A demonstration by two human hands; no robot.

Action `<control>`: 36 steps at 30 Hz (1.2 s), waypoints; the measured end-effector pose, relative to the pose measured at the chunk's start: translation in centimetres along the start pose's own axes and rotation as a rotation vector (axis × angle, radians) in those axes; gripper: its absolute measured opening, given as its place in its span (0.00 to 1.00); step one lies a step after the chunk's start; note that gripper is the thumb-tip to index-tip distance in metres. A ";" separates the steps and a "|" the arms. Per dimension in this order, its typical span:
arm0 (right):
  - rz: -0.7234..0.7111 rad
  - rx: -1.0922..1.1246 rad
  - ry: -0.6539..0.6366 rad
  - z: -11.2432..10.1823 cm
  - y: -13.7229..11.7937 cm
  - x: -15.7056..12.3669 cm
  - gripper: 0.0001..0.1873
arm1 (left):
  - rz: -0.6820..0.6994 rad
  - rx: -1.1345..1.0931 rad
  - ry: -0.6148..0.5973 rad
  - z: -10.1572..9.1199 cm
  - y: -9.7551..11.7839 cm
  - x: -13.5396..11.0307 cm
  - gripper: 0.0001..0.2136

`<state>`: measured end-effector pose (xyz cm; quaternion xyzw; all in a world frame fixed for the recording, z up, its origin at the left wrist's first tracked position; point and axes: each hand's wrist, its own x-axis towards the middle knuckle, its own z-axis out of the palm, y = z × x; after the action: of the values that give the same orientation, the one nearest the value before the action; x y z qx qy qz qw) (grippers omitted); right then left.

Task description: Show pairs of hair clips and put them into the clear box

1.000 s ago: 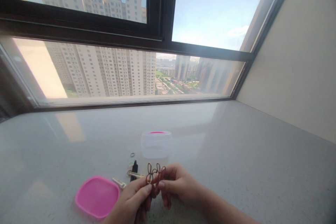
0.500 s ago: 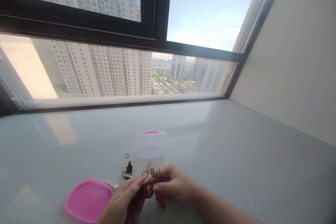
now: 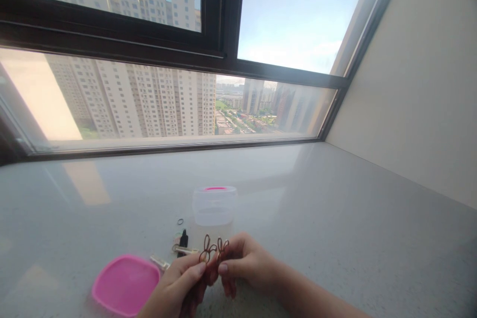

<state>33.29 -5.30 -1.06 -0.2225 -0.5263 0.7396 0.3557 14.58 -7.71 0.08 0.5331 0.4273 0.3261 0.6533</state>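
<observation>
My left hand (image 3: 179, 280) pinches a brown wire piece bent into a rabbit-head outline (image 3: 207, 243) between thumb and fingers, its loops pointing up. Close beside it, my right hand (image 3: 249, 263) grips a second looped wire piece (image 3: 221, 245) of similar look. The two pieces are nearly side by side; whether they touch I cannot tell. Just beyond my left hand lie a silver key (image 3: 188, 251), another key (image 3: 160, 262) partly hidden by the hand, and a slim black object (image 3: 183, 238).
A clear plastic container (image 3: 214, 208) with a pink mark on top stands past my hands. A pink square lid or tray (image 3: 126, 283) lies at left. One small dark ring (image 3: 180, 221) rests on the speckled pale sill (image 3: 335, 238). A dark-framed window (image 3: 290, 72) rises behind.
The left wire piece has turned more upright and faces me. The right one has tilted slightly, and both hands have barely shifted.
</observation>
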 end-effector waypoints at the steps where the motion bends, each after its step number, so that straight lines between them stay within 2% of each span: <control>1: -0.001 0.006 0.001 0.0 0.0 0.0 0.20 | -0.001 0.001 0.010 0.0 0.0 0.0 0.19; 8: 0.003 0.069 0.025 -0.2 0.5 0.3 0.18 | -0.032 -0.031 0.055 -0.1 -0.2 0.1 0.16; 21: 0.048 0.078 0.056 -0.3 0.9 0.5 0.19 | -0.030 -0.078 0.114 -0.1 -0.7 0.2 0.21; 36: 0.062 0.055 0.071 -0.5 0.9 0.5 0.19 | 0.021 -0.038 0.056 -0.3 -0.6 0.1 0.13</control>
<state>33.03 -4.81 -2.07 -0.2551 -0.4854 0.7562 0.3570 14.29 -7.64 -0.51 0.5160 0.4334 0.3557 0.6476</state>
